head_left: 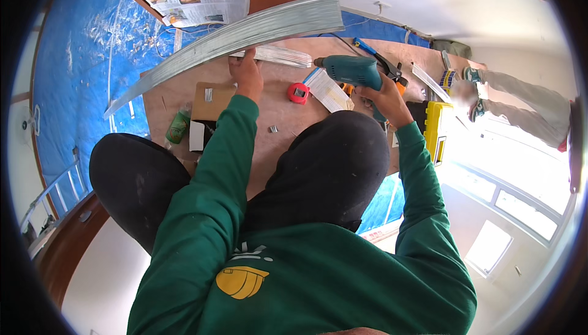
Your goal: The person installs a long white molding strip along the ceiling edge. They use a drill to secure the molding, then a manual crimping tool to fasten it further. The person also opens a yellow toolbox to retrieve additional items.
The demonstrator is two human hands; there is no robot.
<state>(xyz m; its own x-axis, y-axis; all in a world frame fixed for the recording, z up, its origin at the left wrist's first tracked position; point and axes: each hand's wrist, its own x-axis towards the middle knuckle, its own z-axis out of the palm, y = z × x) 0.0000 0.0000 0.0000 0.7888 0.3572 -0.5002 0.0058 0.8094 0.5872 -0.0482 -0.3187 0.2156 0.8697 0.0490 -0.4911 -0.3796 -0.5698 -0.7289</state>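
Observation:
My left hand (247, 75) is closed on a long galvanized metal channel (226, 36), which slants from lower left to upper right. A shorter ribbed metal piece (283, 56) lies just under it, beside my fingers. In my right hand (391, 101) is a teal power drill (352, 70), gripped by its handle. The drill's nose points left, close to the end of the shorter metal piece; whether they touch I cannot tell. Between my hands a red tape measure (298, 93) lies on the brown board (275, 105), beside a white printed sheet (329, 90).
An open cardboard box (210, 102) and a green package (177, 127) lie left of my left forearm. A yellow case (436, 128) stands right of my right forearm. Another person's legs (520, 99) are at the far right. Blue sheeting (92, 59) covers the floor.

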